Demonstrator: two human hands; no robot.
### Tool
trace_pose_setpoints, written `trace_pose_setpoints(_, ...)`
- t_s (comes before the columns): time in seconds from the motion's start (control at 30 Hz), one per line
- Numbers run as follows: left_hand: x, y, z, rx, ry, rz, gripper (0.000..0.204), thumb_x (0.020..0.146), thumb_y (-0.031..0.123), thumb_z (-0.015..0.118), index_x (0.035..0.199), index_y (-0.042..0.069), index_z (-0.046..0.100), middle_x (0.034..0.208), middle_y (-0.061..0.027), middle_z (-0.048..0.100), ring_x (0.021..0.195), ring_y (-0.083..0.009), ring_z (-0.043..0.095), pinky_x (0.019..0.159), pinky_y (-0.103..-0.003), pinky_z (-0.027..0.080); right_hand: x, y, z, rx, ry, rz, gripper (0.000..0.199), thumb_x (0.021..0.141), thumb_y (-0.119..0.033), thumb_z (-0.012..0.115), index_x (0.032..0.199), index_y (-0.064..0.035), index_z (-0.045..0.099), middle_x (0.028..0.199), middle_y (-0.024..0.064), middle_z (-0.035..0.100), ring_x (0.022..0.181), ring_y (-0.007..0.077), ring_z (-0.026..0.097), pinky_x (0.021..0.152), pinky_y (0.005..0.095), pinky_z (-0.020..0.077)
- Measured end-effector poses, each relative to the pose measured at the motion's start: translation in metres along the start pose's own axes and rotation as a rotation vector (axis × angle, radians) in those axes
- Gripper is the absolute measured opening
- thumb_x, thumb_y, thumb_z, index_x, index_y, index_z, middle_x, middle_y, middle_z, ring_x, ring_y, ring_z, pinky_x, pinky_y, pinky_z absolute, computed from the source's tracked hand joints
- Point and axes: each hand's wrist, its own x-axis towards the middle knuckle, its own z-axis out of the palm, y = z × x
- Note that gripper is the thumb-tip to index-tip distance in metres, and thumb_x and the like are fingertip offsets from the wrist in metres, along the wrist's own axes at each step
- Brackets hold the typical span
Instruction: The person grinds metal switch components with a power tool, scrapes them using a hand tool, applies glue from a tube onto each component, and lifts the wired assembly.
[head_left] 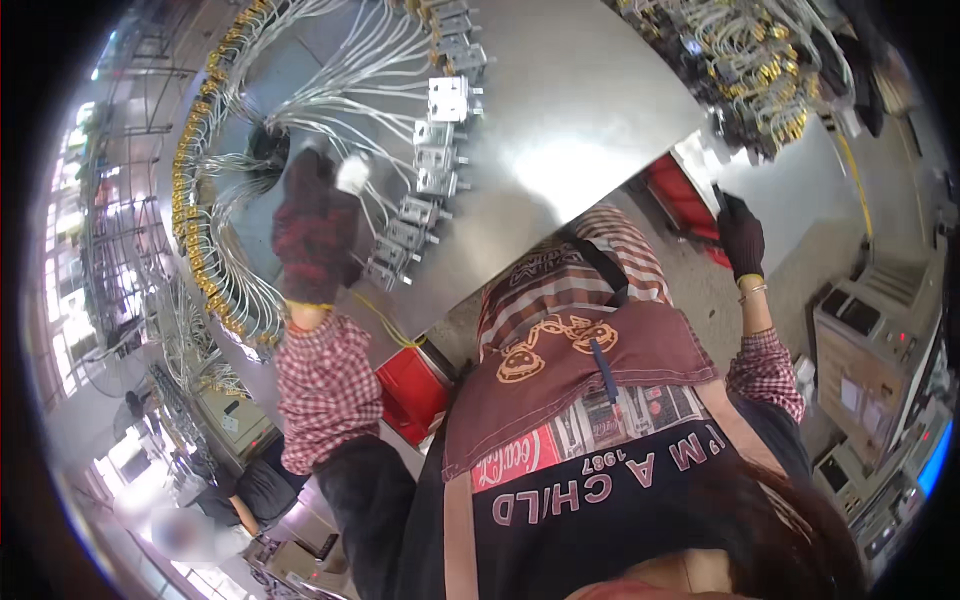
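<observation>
My left hand (318, 225), in a dark red and black knitted glove, is over the left part of the metal table (540, 110). A small white piece (352, 173) shows at its thumb side, seemingly pinched; blur hides its exact kind. Around that hand run white wires (345, 75) between a curved row of yellow-tipped ends (185, 190) and a row of silvery metal blocks (437, 158). Out to the right, my right hand (741, 235), in a dark glove, reaches to the edge of a red bin (680, 195) with whitish contents. Its fingers are not clear.
More yellow-tipped wires (770, 80) hang in a bundle at the far right. A red box (412, 393) stands below the table's near edge. At right is a brown equipment cabinet (860, 345); another person (205, 520) is at the lower left.
</observation>
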Motion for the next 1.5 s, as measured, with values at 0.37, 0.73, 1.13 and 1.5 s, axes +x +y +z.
trace_pose_setpoints(0.37, 0.191, 0.001, 0.085, 0.329, -0.046, -0.294, 0.046, 0.086, 0.037, 0.061, 0.121, 0.008, 0.062, 0.123, -0.0184, 0.063, 0.113, -0.0356, 0.062, 0.098, -0.046, 0.048, 0.07, 0.085, 0.089, -0.056, -0.265, -0.354, 0.034, 0.083, -0.026, 0.068, 0.113, -0.008, 0.067, 0.113, 0.0177, 0.066, 0.101, 0.0387, 0.064, 0.086, 0.0474, 0.0531)
trace_pose_setpoints(0.73, 0.131, 0.018, 0.078, 0.227, 0.136, -0.048, 0.032, 0.088, 0.031, 0.062, 0.105, 0.004, 0.06, 0.099, -0.0156, 0.065, 0.094, -0.0365, 0.064, 0.082, -0.047, 0.05, 0.285, -0.336, -0.015, 0.615, 0.073, -0.871, 0.041, 0.09, -0.021, 0.065, 0.128, -0.0061, 0.06, 0.112, 0.0171, 0.067, 0.101, 0.0337, 0.065, 0.087, 0.0425, 0.0521)
trace_pose_setpoints(1.13, 0.124, 0.024, 0.068, 0.167, 0.176, 0.018, 0.04, 0.088, 0.03, 0.064, 0.117, 0.005, 0.059, 0.092, -0.0113, 0.063, 0.088, -0.0333, 0.062, 0.079, -0.046, 0.047, 0.411, -0.499, 0.049, 0.306, 0.279, -1.167, 0.047, 0.085, -0.033, 0.069, 0.128, -0.0141, 0.063, 0.117, 0.014, 0.065, 0.101, 0.0332, 0.066, 0.085, 0.0433, 0.0544)
trace_pose_setpoints(1.5, 0.153, 0.005, 0.078, -0.183, 0.175, -0.029, 0.029, 0.093, 0.027, 0.061, 0.117, 0.011, 0.062, 0.112, -0.0135, 0.065, 0.095, -0.0367, 0.065, 0.078, -0.047, 0.051, 0.38, -0.429, -0.011, 1.124, -0.611, -0.526, 0.052, 0.091, -0.022, 0.066, 0.138, -0.0014, 0.055, 0.098, 0.0036, 0.065, 0.078, 0.009, 0.061, 0.075, 0.0269, 0.0541)
